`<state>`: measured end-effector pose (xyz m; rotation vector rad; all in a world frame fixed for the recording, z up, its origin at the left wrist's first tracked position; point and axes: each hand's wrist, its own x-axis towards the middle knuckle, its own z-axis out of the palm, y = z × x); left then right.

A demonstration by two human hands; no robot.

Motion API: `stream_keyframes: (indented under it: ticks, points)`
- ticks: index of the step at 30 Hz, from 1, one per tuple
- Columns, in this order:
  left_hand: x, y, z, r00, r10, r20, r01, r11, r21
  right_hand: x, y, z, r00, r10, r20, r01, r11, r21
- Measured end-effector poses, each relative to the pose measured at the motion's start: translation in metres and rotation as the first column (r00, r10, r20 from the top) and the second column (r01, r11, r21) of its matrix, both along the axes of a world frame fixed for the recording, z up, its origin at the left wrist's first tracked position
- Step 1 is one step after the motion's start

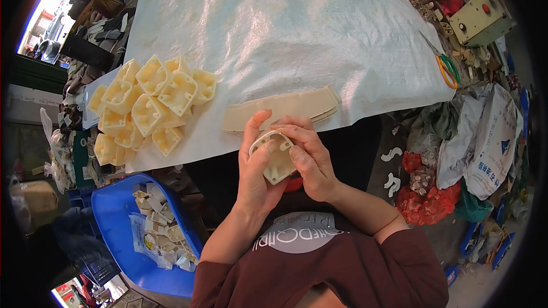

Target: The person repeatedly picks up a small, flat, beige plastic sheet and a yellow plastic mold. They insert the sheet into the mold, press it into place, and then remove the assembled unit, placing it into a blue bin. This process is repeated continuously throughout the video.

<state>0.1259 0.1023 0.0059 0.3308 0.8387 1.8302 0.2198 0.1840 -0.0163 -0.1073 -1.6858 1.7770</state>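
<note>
Between my two hands, close to my chest, is a cream plastic housing, a hollow cup-like part with small posts inside its rim. My left hand grips it from the left, the thumb laid over its rim. On the other side my right hand pinches the rim with thumb and fingers. Just beyond my fingertips a stack of flat beige strips lies on the white sheet. To the left, several more cream housings are heaped near the sheet's edge.
A blue plastic tub with cream pieces stands low at the left. Scissors with green and orange handles lie at the sheet's right edge. Beyond them is a box with a red button. Red bags and white sacks crowd the right.
</note>
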Motion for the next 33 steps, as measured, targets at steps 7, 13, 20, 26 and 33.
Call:
stream_keyframes:
  ticks: [7,13,20,26,33]
  points:
    - [-0.009,-0.002,0.02,1.0,0.01,0.02,-0.01,1.0,-0.01,0.004,0.016,0.035,0.948,-0.306,0.091,0.117,0.6,0.792]
    - [0.0,-0.011,0.015,0.797,0.065,-0.601,-0.124,0.991,-0.057,0.002,0.018,0.036,0.882,-0.446,0.154,0.232,0.694,0.682]
    - [0.012,-0.003,-0.005,0.953,0.016,-0.303,-0.017,1.0,0.001,0.008,0.013,0.027,0.954,-0.16,0.253,0.106,0.971,0.215]
    - [0.016,0.004,0.009,0.991,0.063,-0.118,-0.055,0.996,0.065,0.0,0.008,0.016,0.969,-0.214,0.121,0.179,0.952,0.249]
    - [0.008,0.001,0.006,0.999,0.033,-0.009,-0.032,0.997,0.074,0.003,0.009,0.018,0.984,-0.045,0.17,0.054,0.997,-0.048]
